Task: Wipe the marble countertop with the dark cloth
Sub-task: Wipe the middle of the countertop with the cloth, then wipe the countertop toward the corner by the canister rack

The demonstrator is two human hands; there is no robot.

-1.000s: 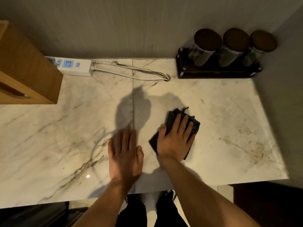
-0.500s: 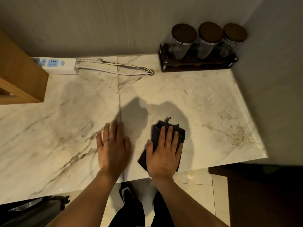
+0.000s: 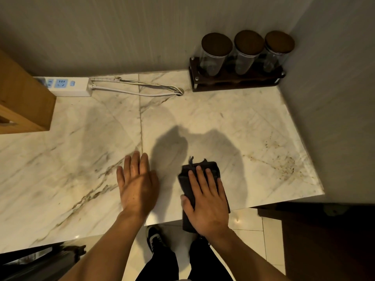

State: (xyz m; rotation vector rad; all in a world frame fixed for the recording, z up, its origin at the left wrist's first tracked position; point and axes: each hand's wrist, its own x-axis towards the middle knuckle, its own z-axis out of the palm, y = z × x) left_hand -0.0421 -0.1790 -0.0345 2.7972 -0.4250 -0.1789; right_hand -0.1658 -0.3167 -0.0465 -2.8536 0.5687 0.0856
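My left hand [image 3: 138, 185] lies flat, fingers spread, bracing on the marble tabletop [image 3: 213, 118], as it did a second ago. My right hand [image 3: 207, 199], grip open and palm pressing the dark cloth [image 3: 205, 168], has dragged it back to the near edge, where it now overhangs. This stroke looks finished; the brown specks [image 3: 284, 165] further right remain unwiped.

Glossy veined marble worktop [image 3: 233, 118]; matt dark cloth [image 3: 203, 171]; clear jars [image 3: 243, 55] at one o'clock, wooden lids.
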